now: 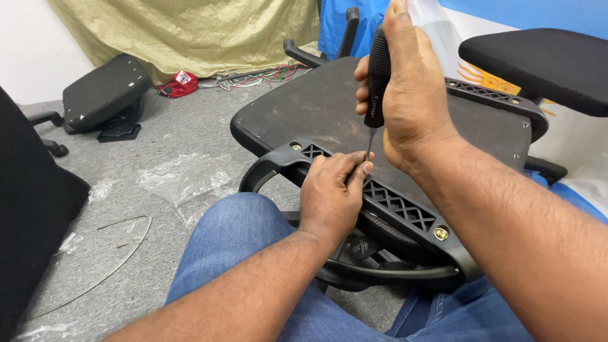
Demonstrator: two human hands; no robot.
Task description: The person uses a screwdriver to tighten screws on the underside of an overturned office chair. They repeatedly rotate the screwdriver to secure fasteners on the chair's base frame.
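Note:
My right hand [411,95] grips the black handle of a screwdriver [377,76], held upright with its thin shaft pointing down. My left hand [332,190] pinches the shaft's tip against the black lattice armrest bracket [399,206] of an upturned chair seat [329,107]. Whatever sits under the tip is hidden by my fingers. Two brass screws show on the bracket, one [441,233] near my right forearm and one [296,145] at its far end. The seat rests across my knees in blue jeans [234,247].
Another black seat pad [104,92] lies on the grey carpet at the back left, a further one [544,63] at the upper right. Clear plastic wrap [183,180], a bent metal wire [120,253], a red cloth [179,83] and tangled cables [253,79] lie on the floor.

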